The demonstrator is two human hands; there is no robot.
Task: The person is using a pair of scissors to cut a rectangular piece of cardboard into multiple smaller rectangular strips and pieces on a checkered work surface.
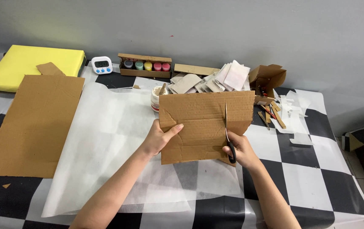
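My left hand (161, 136) grips the left edge of a brown cardboard sheet (199, 123), holding it up above the table. My right hand (240, 149) is closed on black-handled scissors (228, 135), whose blades run upward into the cardboard near its right side. A slit extends from the lower edge towards the top of the sheet. Under the cardboard lies a large sheet of thin white paper (114, 148).
A big cardboard panel (35, 125) lies at the left, a yellow foam block (33, 63) behind it. At the back stand a small white timer (102, 64), a box of paint pots (144, 65), a white jar (156, 99), stacked card pieces (215, 80), an open small carton (268, 78) and paper scraps (294, 116). Checkered tablecloth (317, 178).
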